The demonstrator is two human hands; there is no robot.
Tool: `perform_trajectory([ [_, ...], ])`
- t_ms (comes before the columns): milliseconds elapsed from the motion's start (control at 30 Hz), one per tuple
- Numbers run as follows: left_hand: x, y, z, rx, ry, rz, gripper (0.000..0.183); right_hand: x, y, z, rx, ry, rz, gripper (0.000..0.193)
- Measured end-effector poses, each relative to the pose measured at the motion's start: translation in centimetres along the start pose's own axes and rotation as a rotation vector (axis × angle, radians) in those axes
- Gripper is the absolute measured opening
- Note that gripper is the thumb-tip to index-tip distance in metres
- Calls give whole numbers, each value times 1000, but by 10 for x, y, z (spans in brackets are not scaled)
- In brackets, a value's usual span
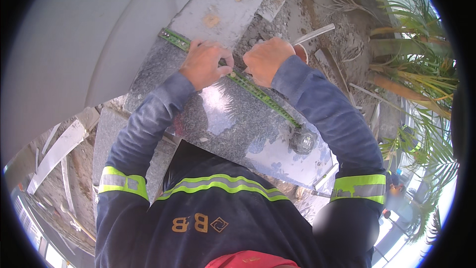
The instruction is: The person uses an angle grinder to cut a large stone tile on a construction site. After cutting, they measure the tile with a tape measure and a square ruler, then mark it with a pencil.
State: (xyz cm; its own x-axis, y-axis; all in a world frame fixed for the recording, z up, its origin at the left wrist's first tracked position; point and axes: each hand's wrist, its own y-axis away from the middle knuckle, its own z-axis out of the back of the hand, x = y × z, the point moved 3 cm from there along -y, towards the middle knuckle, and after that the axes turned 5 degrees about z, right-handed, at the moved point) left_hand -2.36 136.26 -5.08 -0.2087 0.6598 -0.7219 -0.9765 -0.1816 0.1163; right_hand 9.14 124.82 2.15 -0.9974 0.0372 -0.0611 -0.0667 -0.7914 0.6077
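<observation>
A green tape measure blade [267,100] runs slantwise over a speckled grey stone slab [223,144]. Its dusty round case [303,142] rests at the near right end, on a wet, shiny patch. My left hand [206,63] is closed over the blade, thumb and forefinger curled together at its edge; part of the blade is hidden beneath the palm. Just right of it, my right hand [270,60] is closed like a fist above the slab's far edge. Whatever its fingers hold, if anything, is hidden from this view.
A large pale smooth panel [84,44] rises on the left. Beyond the slab lies dirt with rubble, a white strip [315,33] and a reddish round-rimmed thing [300,53]. Palm fronds [421,74] crowd the right side. Broken pale strips [57,154] lie at lower left.
</observation>
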Motion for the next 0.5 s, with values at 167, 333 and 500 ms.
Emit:
perform_trajectory([
  [167, 2, 1, -3, -10, -13, -13, 4, 6, 8, 8, 45, 14, -28, 16],
  [333, 1, 1, -2, -44, -16, -39, 5, 6, 3, 8, 69, 5, -39, 17],
  [500, 1, 8, -4, -15, 3, -31, 6, -9, 4, 4, -56, 368, -172, 12],
])
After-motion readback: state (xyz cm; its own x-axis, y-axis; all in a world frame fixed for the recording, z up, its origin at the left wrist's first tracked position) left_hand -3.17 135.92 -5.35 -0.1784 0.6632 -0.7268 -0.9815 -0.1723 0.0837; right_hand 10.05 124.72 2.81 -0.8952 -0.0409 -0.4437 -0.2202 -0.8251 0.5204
